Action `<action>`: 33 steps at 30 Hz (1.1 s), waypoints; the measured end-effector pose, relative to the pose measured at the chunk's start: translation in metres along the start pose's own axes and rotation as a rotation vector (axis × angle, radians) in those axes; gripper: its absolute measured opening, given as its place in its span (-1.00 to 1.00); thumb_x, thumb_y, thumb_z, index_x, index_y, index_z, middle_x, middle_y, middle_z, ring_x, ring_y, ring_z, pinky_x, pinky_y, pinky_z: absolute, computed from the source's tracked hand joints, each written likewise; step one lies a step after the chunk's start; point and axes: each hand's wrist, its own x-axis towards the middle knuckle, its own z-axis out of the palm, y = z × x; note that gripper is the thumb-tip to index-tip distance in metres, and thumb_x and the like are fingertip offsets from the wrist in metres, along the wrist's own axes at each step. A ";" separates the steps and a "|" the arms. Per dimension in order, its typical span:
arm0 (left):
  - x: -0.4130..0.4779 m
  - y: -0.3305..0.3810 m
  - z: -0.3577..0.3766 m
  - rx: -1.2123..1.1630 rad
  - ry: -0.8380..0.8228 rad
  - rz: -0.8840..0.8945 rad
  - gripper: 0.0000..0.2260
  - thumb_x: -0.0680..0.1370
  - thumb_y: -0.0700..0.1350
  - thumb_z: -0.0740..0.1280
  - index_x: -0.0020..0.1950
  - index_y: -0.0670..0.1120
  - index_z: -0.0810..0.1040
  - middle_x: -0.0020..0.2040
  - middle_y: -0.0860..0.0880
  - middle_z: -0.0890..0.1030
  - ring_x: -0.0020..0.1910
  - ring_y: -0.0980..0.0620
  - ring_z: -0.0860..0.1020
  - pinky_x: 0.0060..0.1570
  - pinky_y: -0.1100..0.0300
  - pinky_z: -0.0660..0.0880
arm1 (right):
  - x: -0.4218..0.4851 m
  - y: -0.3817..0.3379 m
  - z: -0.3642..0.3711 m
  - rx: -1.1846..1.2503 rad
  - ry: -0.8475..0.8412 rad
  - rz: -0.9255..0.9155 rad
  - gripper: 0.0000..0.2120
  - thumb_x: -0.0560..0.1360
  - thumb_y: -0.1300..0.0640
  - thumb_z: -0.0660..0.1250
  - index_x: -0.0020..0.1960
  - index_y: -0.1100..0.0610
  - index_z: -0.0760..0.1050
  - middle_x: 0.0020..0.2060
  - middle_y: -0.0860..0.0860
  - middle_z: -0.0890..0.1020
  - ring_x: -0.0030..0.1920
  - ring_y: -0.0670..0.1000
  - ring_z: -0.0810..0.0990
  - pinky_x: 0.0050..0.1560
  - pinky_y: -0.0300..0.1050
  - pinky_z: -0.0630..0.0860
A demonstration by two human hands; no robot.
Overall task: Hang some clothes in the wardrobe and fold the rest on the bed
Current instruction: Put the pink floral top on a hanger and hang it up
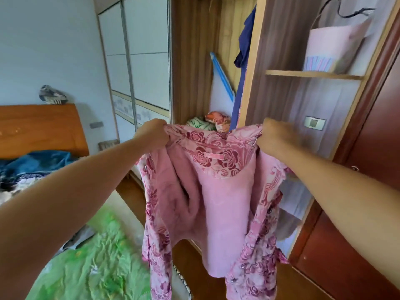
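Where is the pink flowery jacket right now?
In the head view, the pink flowery jacket hangs mid-frame, held up at its shoulders by the left hand and right hand, in front of the open wardrobe.

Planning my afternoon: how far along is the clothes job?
Done: a navy garment hangs in the wardrobe. In hand: left hand and right hand grip the pink floral jacket by its shoulders. Left: hanging or folding it, and the blue clothes on the bed.

The single head-worn view looks forward and slightly down, close to the open wardrobe (216, 61), with the bed (86, 267) at lower left.
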 end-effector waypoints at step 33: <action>0.318 -0.097 0.092 0.158 0.085 -0.304 -0.63 0.45 -0.24 0.19 0.16 0.06 0.56 -0.05 0.03 0.58 -0.13 -0.02 0.54 -0.30 0.18 0.44 | 0.392 -0.123 0.249 0.066 -0.089 -0.432 -0.89 0.53 0.20 0.22 -0.02 0.04 0.32 -0.20 0.02 0.52 -0.13 0.12 0.54 -0.26 -0.05 0.42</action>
